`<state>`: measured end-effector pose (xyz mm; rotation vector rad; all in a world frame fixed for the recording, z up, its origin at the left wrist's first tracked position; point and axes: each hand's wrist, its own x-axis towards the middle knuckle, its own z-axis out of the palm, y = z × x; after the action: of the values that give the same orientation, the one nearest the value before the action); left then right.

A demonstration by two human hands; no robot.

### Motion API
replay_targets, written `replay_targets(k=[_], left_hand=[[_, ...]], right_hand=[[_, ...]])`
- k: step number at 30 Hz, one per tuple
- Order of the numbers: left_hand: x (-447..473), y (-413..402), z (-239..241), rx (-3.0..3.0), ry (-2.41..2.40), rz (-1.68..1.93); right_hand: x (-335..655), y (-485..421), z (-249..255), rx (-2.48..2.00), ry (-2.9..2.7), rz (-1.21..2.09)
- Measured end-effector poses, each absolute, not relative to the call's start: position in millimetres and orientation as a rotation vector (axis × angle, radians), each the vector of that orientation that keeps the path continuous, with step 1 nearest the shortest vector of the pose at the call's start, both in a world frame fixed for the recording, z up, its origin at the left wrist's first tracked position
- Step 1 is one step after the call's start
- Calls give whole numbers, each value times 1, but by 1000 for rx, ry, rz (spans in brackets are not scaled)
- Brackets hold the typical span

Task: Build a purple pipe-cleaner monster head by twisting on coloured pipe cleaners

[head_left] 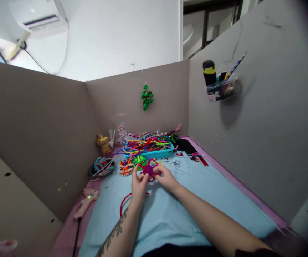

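in the head view, the purple-and-magenta looped flower (148,169) is between both hands, roughly round, no clear long axis. the left hand (138,182) pinches its left and near edge, thumb against fingers; the right hand (166,177) pinches the loops on its right — neither is plainly nearer. a loose red fuzzy stem (122,206) lies apart, closer to the camera — crossing behind the left forearm (128,221).

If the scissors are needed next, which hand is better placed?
Probably the right hand: the scissors lie just beyond it, on its side of the blue cloth. The left hand is farther off, across the red-and-purple piece that both hands hold.
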<state>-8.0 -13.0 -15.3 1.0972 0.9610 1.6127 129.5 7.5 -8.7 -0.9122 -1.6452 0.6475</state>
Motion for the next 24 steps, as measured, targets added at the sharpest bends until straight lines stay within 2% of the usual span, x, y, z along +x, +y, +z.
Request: replay_targets(k=[4,15,24], left_hand=[[-6,-13,-15,1108,948,1609],[-7,-13,-16,1152,970,1579],[-8,-18,-8,1166,1038,1466]], right_hand=[[128,5,-8,-914,-1649,566],[127,5,-15,-905,-1647,590],[128,0,-15,-890,-1729,435]])
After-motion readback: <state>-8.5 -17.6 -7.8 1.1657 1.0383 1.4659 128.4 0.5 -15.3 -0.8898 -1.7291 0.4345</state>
